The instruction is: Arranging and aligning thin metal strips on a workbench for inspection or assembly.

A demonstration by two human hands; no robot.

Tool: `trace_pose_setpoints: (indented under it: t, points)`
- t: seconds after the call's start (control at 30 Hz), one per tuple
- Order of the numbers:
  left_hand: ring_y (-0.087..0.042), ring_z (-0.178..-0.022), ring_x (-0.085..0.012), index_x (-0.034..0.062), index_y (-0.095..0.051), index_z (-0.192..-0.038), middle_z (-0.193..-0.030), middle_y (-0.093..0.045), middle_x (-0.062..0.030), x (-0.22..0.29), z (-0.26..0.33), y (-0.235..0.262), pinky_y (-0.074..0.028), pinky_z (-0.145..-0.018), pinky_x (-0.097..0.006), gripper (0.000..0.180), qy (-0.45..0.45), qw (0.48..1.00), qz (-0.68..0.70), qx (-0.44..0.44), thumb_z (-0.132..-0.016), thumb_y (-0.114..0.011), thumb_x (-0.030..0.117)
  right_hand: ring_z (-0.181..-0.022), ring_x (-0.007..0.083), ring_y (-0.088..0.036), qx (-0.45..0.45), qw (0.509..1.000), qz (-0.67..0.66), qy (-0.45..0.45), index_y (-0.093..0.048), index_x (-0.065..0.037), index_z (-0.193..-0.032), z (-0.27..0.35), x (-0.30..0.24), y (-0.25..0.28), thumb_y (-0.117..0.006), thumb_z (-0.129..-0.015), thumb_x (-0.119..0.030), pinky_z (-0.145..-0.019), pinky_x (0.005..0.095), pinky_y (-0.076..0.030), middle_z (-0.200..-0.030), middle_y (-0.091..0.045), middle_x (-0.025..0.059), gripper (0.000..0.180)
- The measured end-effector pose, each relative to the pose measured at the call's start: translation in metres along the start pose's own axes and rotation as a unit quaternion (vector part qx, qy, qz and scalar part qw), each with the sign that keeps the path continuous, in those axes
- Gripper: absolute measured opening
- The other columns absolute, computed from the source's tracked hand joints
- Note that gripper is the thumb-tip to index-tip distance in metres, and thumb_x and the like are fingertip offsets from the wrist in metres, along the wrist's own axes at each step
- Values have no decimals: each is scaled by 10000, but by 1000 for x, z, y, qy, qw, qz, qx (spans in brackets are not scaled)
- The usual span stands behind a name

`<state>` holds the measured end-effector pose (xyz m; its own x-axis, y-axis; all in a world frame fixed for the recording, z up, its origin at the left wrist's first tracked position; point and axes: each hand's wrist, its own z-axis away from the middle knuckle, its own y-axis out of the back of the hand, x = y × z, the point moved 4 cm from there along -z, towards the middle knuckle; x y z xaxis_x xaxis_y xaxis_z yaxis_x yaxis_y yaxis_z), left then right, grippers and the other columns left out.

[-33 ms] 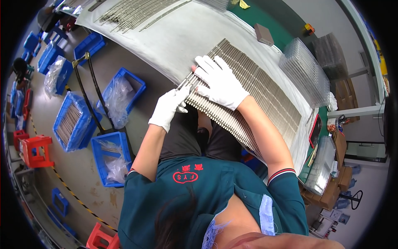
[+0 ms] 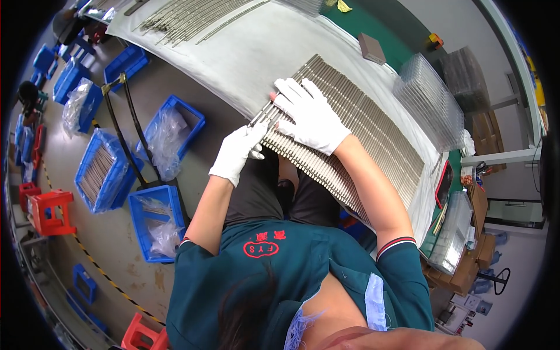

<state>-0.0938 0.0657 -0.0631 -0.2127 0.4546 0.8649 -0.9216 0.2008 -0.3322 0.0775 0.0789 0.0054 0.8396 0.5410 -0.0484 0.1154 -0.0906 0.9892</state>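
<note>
A wide row of slim grooved metal rods [image 2: 373, 134] lies side by side on the white-covered table [image 2: 233, 64], close in front of me. My left hand [image 2: 236, 154], in a white glove, is closed with thumb and fingers at the near left edge of the row. It pinches the ends of a few metal rods [image 2: 263, 115] there; how many is hidden by the fingers. My right hand [image 2: 312, 116], also white-gloved, rests flat across the left part of the row, fingers stretched out. Bare skin shows at a fingertip and the thumb tip of that glove.
More loose rods [image 2: 192, 20] lie at the table's far left. Clear plastic trays [image 2: 429, 102] are stacked at the right, near a grey-brown block [image 2: 371, 48]. Blue crates [image 2: 156, 224] with plastic bags, a black-handled cart [image 2: 133, 125] and a red stool [image 2: 51, 213] stand on the floor, left.
</note>
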Motion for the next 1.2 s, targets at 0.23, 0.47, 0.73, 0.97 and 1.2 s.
trace_pose_setpoints:
  t: [0.23,0.47,0.73,0.97,1.2]
  points:
    - [-534,-568,-75,52,-616,-819,-661,-546,-4,7,8,-3,-470,-557,-217,265,14,998,-67,-3,-891,-671,301,-1381,287,-318,5,1000,8,3,-419,-84,-1409,1,-1,-1,-481,-909,-447,-1150,453,-169,-1481,-359,158,621]
    - [-514,-570,-60,59,-619,-821,-672,-546,1,2,4,-4,-458,-548,-203,251,-3,1000,-14,6,-898,-663,293,-1380,280,-320,8,1000,11,5,-424,-86,-1406,1,0,-1,-465,-920,-449,-1150,453,-170,-1477,-365,156,608]
    - [-492,-547,-58,67,-620,-799,-649,-536,5,7,-1,0,-446,-535,-207,271,18,998,-58,15,-882,-683,317,-1381,278,-320,1,1000,14,2,-424,-87,-1406,-1,1,0,-457,-928,-432,-1153,448,-164,-1480,-362,154,590]
    - [-496,-540,-63,84,-595,-725,-627,-528,6,8,-3,5,-438,-529,-212,295,-23,999,-11,32,-880,-688,317,-1382,285,-316,14,1000,3,3,-440,-86,-1395,1,0,-1,-478,-921,-416,-1157,442,-160,-1482,-360,153,579]
    - [-499,-533,-68,85,-589,-716,-626,-530,5,5,-1,6,-433,-535,-218,299,-5,999,-34,26,-885,-683,312,-1383,302,-312,8,1000,-24,-14,-459,-88,-1383,2,-1,1,-503,-908,-404,-1158,438,-159,-1483,-362,153,572]
